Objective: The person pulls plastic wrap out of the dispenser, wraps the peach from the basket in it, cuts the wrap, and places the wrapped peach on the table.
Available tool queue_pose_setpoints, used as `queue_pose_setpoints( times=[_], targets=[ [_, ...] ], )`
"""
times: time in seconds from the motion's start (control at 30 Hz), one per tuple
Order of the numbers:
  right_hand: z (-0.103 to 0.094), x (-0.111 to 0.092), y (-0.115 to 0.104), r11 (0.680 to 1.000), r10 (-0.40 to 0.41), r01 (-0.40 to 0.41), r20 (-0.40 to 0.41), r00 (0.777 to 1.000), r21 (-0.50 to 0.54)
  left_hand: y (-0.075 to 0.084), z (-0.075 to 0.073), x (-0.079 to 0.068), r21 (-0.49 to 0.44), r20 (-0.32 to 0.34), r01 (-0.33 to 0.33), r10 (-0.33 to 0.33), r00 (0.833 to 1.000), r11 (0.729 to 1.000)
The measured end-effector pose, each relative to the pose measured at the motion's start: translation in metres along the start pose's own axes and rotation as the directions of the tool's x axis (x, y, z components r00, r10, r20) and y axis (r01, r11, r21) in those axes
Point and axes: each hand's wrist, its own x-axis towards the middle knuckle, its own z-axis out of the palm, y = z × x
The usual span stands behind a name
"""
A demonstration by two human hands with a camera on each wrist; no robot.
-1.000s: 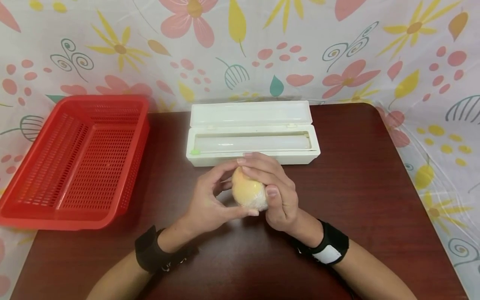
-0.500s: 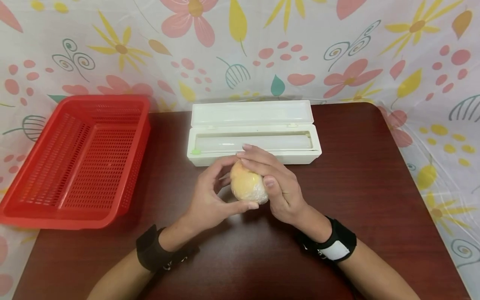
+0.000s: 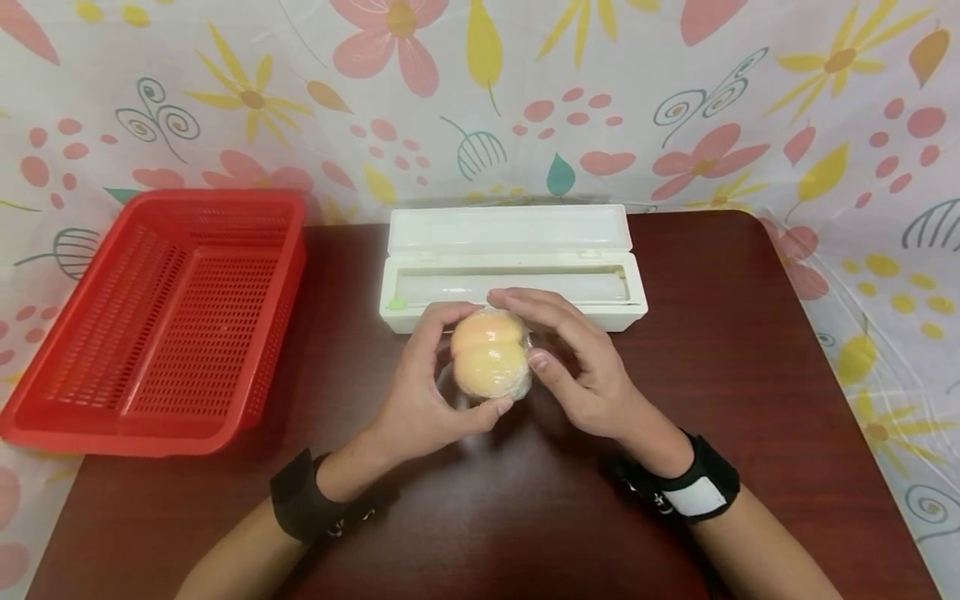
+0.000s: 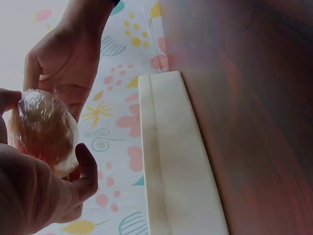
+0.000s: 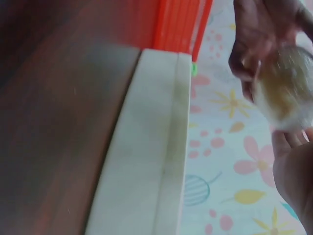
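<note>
A yellow-orange peach (image 3: 489, 358) with a groove down its side is wrapped in clear cling film, bunched at its lower right. My left hand (image 3: 420, 404) grips it from the left, thumb below and fingers curled round the far side. Loosely spread beside it, my right hand (image 3: 592, 371) has its fingertips near the top of the peach and its thumb at the right edge. The left wrist view shows the wrinkled film on the peach (image 4: 46, 129) from below. In the right wrist view the wrapped peach (image 5: 286, 90) is blurred, held above the table.
Behind the hands lies a white cling film box (image 3: 517, 319), lid raised, with a film roll (image 3: 517, 287) inside. A red plastic basket (image 3: 251, 400) stands at the left of the dark brown table (image 3: 750, 400). A flowered sheet (image 3: 300, 183) hangs behind.
The peach has turned so its groove faces up. My right hand has loosened from round the peach and shifted right, while the left hand keeps its grip.
</note>
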Motion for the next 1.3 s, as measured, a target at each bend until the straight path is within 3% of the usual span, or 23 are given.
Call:
queue_pose_setpoints(
  times=[0.27, 0.47, 0.57, 0.7, 1.0, 1.3],
  targets=[
    [-0.014, -0.001, -0.001, 0.994, 0.080, -0.068, 0.136, 0.987, -0.088, 0.000, -0.003, 0.002, 0.190, -0.003, -0.021, 0.022, 1.000, 0.982],
    [-0.022, -0.004, -0.003, 0.982, 0.145, -0.108, 0.254, 0.956, -0.153, -0.001, -0.005, 0.002, 0.306, 0.062, -0.033, 0.015, 0.998, 0.952],
    [-0.023, -0.006, -0.002, 0.963, 0.193, -0.123, 0.292, 0.937, -0.240, -0.002, -0.005, 0.002, 0.346, 0.106, -0.038, 0.001, 0.994, 0.938],
    [-0.023, -0.008, 0.002, 0.932, 0.251, -0.146, 0.301, 0.920, -0.331, -0.002, -0.006, 0.002, 0.390, 0.152, -0.027, -0.035, 0.988, 0.920],
    [-0.025, -0.013, 0.014, 0.937, 0.294, -0.205, 0.320, 0.901, -0.283, -0.008, -0.006, 0.003, 0.434, 0.196, -0.024, -0.068, 0.978, 0.900],
    [-0.023, -0.020, 0.027, 0.876, 0.386, -0.222, 0.347, 0.855, -0.427, -0.020, -0.011, 0.005, 0.484, 0.268, -0.036, -0.109, 0.957, 0.874]
  ],
)
